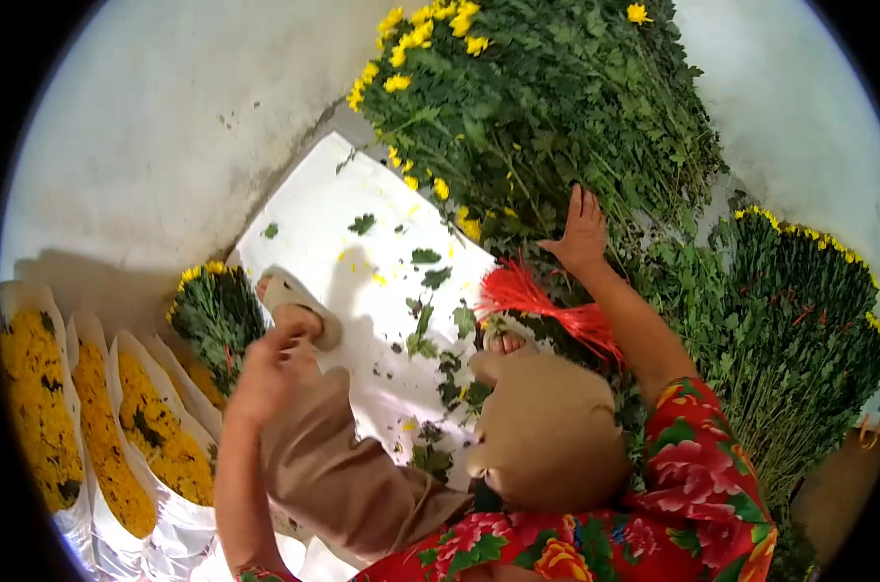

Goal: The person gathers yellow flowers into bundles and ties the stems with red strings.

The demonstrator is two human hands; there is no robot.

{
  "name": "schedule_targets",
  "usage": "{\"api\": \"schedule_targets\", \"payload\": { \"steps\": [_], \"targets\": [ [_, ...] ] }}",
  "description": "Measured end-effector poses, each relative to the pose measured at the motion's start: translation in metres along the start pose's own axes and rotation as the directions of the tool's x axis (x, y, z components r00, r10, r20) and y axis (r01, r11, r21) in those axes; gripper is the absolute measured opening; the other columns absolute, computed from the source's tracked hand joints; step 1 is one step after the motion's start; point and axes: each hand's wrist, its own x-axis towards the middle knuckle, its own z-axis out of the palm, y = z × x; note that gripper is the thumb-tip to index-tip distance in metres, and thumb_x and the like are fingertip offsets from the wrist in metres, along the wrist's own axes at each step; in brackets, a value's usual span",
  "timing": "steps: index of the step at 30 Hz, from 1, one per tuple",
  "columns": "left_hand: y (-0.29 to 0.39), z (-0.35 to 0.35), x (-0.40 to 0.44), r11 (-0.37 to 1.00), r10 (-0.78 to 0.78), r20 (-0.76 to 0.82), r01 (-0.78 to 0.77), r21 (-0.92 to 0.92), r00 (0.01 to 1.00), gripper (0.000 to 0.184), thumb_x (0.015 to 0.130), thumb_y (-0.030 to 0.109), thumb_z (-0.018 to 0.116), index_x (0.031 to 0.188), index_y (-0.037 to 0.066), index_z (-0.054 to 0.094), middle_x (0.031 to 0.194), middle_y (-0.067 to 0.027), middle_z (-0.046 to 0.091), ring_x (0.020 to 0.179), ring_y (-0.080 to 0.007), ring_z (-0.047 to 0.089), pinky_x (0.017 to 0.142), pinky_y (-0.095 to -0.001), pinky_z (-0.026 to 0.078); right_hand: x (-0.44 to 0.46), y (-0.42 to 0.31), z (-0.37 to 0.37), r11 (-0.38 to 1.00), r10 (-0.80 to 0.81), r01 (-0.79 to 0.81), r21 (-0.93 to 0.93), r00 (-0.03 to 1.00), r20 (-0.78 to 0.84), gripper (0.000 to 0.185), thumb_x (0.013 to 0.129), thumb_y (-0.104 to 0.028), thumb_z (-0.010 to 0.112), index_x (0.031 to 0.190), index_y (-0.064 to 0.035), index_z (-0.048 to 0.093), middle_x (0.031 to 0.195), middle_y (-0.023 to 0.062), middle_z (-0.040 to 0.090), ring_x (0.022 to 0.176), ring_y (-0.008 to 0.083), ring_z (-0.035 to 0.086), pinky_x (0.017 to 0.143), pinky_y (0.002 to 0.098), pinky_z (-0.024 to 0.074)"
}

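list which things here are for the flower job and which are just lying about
Likely for the job:
- flower pile, by the right hand
- red strands
- bunch at left
- white sheet

Just lying about:
- loose leaves
- yellow petals

wall (197, 116): rough, matt | trousers (358, 466): matt cloth | red strands (561, 315): glossy, plastic-looking | white sheet (314, 204): smooth

Red sleeve (697, 446) with pink and orange flowers, brown trousers (353, 466), yellow blooms (411, 39), white sheet (362, 252), red ties (556, 315).
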Motion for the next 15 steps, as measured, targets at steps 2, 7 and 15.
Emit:
{"api": "schedule_targets", "payload": {
  "steps": [2,7,15],
  "targets": [
    [0.054,0.037,0.002,0.797,0.373,0.054,-0.350,0.493,0.926,0.042,0.081,0.011,0.073,0.121,0.003,0.062,0.114,-0.0186,0.064,0.097,-0.0308,0.062,0.086,-0.0359,0.050,0.023,0.004,0.008,0.992,0.123,-0.123,-0.001,0.992,-0.035,0.136,0.063,-0.053,0.085,0.153,-0.0057,-0.004,0.151,0.0259,0.027,0.139,0.0424,0.026,0.113,0.0552,0.0224],
    [0.047,0.107,0.015,0.875,0.375,0.338,-0.450,0.179,0.863,0.049,0.084,0.021,0.071,0.128,0.007,0.055,0.113,-0.0201,0.063,0.101,-0.0382,0.061,0.088,-0.0423,0.051,0.051,0.034,0.039,0.907,0.248,-0.347,0.239,0.898,0.362,0.146,0.057,-0.060,0.086,0.153,-0.0028,-0.007,0.149,0.0299,0.030,0.133,0.0446,0.037,0.108,0.0561,0.0294],
    [0.064,0.098,0.012,0.812,0.215,0.411,-0.396,0.429,0.886,0.057,0.083,0.025,0.071,0.131,0.004,0.050,0.114,-0.0234,0.061,0.103,-0.0424,0.059,0.087,-0.0458,0.050,0.031,0.025,0.065,0.998,0.064,-0.064,-0.023,0.998,0.005,0.139,0.059,-0.054,0.088,0.153,-0.0003,0.000,0.126,0.0298,0.052,0.104,0.0416,0.059,0.086,0.0455,0.0516]
  ]
}}
